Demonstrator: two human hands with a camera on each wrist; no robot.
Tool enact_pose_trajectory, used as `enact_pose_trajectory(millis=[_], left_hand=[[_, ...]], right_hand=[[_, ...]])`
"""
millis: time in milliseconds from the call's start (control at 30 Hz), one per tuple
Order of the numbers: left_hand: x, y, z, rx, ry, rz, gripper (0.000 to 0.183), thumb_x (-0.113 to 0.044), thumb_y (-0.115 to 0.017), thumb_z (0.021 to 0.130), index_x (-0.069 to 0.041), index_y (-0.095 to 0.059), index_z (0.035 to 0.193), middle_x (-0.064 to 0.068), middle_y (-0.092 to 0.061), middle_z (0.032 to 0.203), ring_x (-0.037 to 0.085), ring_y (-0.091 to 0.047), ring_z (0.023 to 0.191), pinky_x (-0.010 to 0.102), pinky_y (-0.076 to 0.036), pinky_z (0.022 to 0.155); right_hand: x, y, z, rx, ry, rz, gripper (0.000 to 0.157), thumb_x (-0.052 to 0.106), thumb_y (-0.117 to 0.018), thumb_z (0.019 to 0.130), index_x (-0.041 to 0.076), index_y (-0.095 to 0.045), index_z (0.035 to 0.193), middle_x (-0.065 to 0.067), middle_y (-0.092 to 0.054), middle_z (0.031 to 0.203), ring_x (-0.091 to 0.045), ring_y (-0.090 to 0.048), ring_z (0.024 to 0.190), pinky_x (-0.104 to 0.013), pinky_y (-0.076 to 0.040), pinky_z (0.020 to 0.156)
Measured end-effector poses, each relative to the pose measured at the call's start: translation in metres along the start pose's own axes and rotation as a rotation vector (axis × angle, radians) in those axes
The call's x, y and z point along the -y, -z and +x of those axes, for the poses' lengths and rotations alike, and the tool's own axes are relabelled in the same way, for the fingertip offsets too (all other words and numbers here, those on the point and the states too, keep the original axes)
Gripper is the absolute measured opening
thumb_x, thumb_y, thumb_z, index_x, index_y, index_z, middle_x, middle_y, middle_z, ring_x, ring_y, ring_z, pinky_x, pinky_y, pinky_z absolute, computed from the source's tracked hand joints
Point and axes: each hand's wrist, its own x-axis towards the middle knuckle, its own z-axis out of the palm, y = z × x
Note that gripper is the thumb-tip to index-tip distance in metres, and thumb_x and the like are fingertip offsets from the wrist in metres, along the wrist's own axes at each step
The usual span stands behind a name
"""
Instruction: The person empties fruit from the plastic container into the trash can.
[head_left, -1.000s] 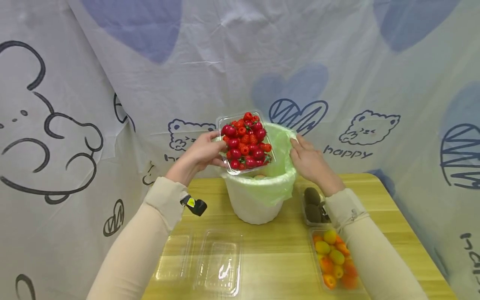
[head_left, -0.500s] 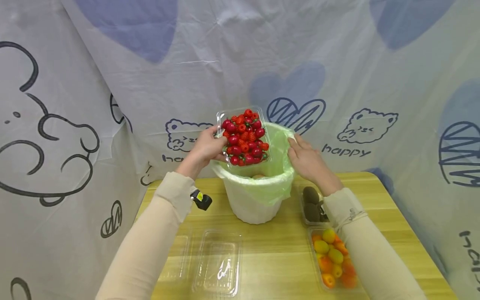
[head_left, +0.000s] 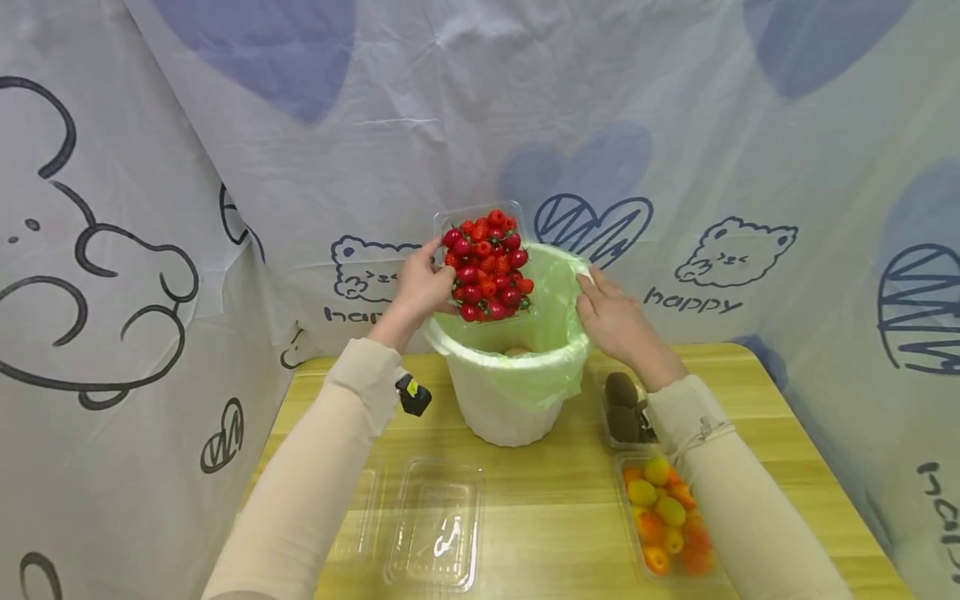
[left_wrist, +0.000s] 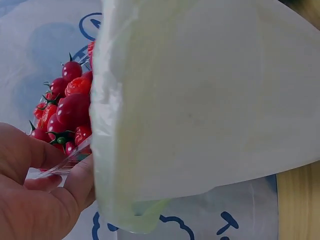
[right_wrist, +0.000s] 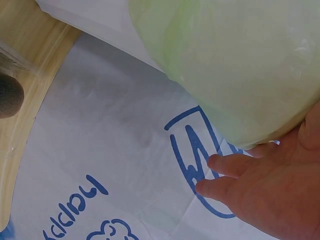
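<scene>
Red cherry tomatoes (left_wrist: 74, 111) and raspberries (head_left: 496, 218): I see the left hand (head_left: 422, 287) gripping their punnet (head_left: 467, 212), the right hand (head_left: 618, 321) holding the bin (head_left: 501, 408) near the worktop's (head_left: 555, 517) far edge.

Bin (head_left: 504, 410) hides part of brown thing (head_left: 517, 352) inside. Right sleeve (head_left: 750, 492) covers part of near-right fruit box (head_left: 631, 527). Table (head_left: 555, 525) cut off near.

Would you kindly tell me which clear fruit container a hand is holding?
The container of red fruit, gripped by the left hand; the others rest on the table.
</scene>
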Motion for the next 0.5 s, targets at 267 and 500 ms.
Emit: enact_pose_trajectory(millis=[267,500], left_hand=[[0.0082,-0.0009,0.0048,-0.048,-0.021,0.053,0.071,-0.001,-0.048,0.103,-0.020,-0.028,0.168,0.012,-0.056,0.104,0.025,-0.065,0.074,0.039,-0.068,0.068],[0.0073,-0.0024,0.0044,-0.072,-0.023,0.086,0.072,-0.001,-0.048,0.102,-0.024,-0.029,0.168,0.008,-0.053,0.099,0.018,-0.058,0.071,0.040,-0.068,0.073]], right_hand=[[0.0016,-0.0001,0.0001,0.003,-0.003,-0.003,0.065,0.039,-0.011,0.112,0.008,-0.019,0.169,-0.015,-0.003,0.178,-0.051,-0.012,0.161,-0.077,-0.008,0.126],[0.0024,0.0003,-0.0005,0.005,-0.003,0.007,0.066,0.040,-0.011,0.112,0.008,-0.018,0.169,-0.016,-0.002,0.178,-0.051,-0.011,0.161,-0.076,-0.007,0.127]])
